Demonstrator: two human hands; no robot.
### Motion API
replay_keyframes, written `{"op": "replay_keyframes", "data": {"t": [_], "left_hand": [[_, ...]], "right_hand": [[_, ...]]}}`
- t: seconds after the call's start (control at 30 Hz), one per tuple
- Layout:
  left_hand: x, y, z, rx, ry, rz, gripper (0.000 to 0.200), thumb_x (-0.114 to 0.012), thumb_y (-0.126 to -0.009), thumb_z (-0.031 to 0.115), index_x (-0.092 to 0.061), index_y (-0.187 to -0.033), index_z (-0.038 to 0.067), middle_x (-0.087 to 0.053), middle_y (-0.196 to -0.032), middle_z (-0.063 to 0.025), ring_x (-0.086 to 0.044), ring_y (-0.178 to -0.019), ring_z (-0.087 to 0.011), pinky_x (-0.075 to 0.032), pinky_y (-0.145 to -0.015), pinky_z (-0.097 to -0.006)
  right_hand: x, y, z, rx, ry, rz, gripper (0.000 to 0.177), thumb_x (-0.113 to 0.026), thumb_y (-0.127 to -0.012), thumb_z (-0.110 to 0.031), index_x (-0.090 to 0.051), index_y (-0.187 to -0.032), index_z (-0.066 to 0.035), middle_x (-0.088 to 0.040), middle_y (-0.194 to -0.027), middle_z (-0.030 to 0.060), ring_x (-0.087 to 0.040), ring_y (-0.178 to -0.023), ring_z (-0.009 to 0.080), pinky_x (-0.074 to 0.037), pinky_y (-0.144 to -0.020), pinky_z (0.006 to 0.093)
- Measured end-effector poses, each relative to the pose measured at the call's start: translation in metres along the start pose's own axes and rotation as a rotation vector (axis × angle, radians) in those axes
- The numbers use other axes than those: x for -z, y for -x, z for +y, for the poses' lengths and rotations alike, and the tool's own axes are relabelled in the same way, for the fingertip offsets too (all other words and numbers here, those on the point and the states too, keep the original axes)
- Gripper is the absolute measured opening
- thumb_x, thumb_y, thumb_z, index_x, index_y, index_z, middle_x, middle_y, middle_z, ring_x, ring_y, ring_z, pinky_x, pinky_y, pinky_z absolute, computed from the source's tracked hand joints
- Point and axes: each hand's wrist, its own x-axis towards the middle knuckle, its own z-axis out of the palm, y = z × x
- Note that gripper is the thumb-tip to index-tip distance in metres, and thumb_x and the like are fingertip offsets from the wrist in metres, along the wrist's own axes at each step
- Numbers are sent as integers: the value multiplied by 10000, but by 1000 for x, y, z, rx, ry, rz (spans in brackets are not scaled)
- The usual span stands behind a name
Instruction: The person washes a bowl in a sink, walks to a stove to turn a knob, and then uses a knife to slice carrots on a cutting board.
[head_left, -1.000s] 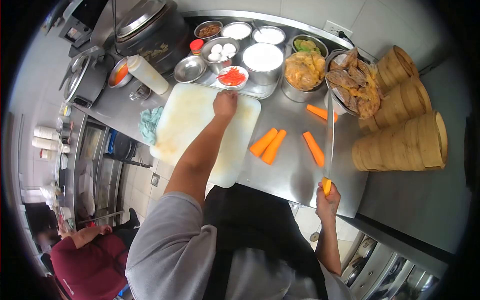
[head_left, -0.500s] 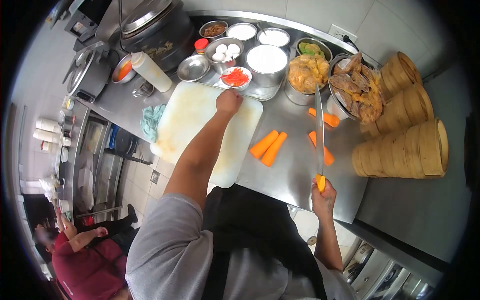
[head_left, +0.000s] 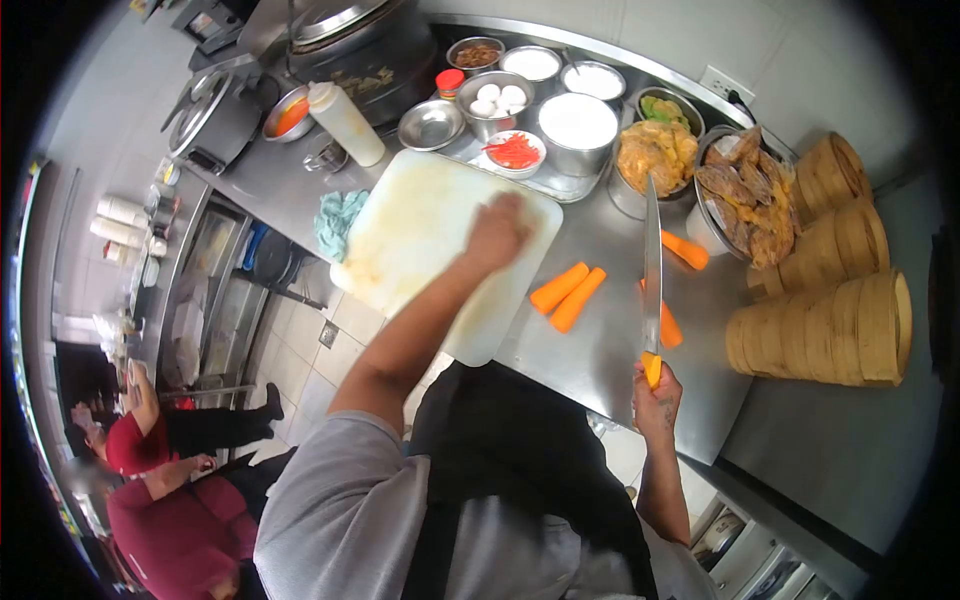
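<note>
Head camera shows the left hand (head_left: 499,235) drawn back from the cutting board (head_left: 410,225)'s far edge, its opening too blurred to tell, the right hand (head_left: 657,400) closed around the knife (head_left: 653,280), carrots (head_left: 577,300) beside the board, so no cutting seems under way.

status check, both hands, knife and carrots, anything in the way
Right hand gripping knife by yellow handle. Left hand over cutting board, blurred, contact unclear. Four carrots on counter, off the board; knife blade hides part of one.
</note>
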Motion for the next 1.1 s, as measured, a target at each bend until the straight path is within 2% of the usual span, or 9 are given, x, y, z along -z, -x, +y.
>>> {"op": "replay_keyframes", "data": {"t": [0.07,0.17,0.37,0.47,0.57,0.63,0.7,0.8,1.1], "left_hand": [[-9,24,33,-89,-148,-343,757,-427,-979,508,-248,-1533,23,-181,-1625,-169,-163,-1507,-318,-180,-1168,-609],[-19,95,24,-108,-183,-301,802,-414,-980,546,-198,-1550,25,-134,-1640,-152,-108,-1517,-329,-112,-1184,-601],[61,283,-57,674,-480,-257,863,-514,-935,558,-253,-1527,-13,-184,-1618,-185,-78,-1492,-446,-75,-1130,-693],[126,268,-51,971,-684,-539,537,-550,-923,372,-587,-1301,-7,-275,-1575,-222,-211,-1462,-432,-141,-1098,-712],[127,236,-55,808,-688,-440,500,-577,-882,229,-560,-1333,14,-398,-1497,-236,-296,-1420,-432,-216,-1069,-709],[96,204,-36,443,-405,89,493,-659,-803,124,-577,-1279,28,-492,-1408,-228,-428,-1320,-427,-373,-1059,-564],[62,158,4,304,55,-9,492,-680,-832,158,-556,-1291,34,-574,-1290,-210,-537,-1203,-379,-434,-1022,-455],[24,98,77,23,83,-305,515,-647,-882,225,-513,-1322,-4,-600,-1190,-220,-591,-1125,-360,-503,-938,-435],[-26,48,96,236,103,-455,827,-703,-789,161,-284,-1484,4,-555,-1264,-260,-664,-1013,-385,-548,-866,-428]], "right_hand": [[-5,-4,4,87,-32,-19,157,-622,-913,-84,-635,-1028,21,-620,-830,33,-570,-746,114,-482,-706,277],[-8,-4,-7,152,49,-46,145,-621,-919,-85,-629,-1016,23,-604,-819,25,-554,-733,108,-475,-695,276],[-17,-18,-11,133,54,-143,152,-618,-922,-80,-628,-1033,24,-616,-836,30,-563,-753,107,-476,-712,271],[-25,-24,-13,131,36,-161,162,-620,-922,-81,-631,-1047,21,-619,-852,28,-563,-762,98,-474,-718,263],[-27,-27,-25,138,42,-198,170,-621,-920,-82,-635,-1057,17,-622,-867,29,-567,-773,99,-474,-726,261],[-26,-28,-32,161,39,-189,164,-622,-920,-84,-636,-1050,15,-620,-860,25,-565,-764,98,-473,-717,263],[-25,-21,-35,176,35,-191,158,-624,-919,-86,-636,-1042,13,-618,-853,20,-563,-755,98,-472,-708,265],[-23,-15,-39,161,19,-161,140,-626,-917,-79,-635,-1027,8,-607,-809,3,-553,-737,87,-464,-681,259],[-30,16,-21,99,-193,-63,149,-648,-948,-170,-618,-984,-29,-539,-695,-17,-462,-525,48,-380,-480,220]]}}
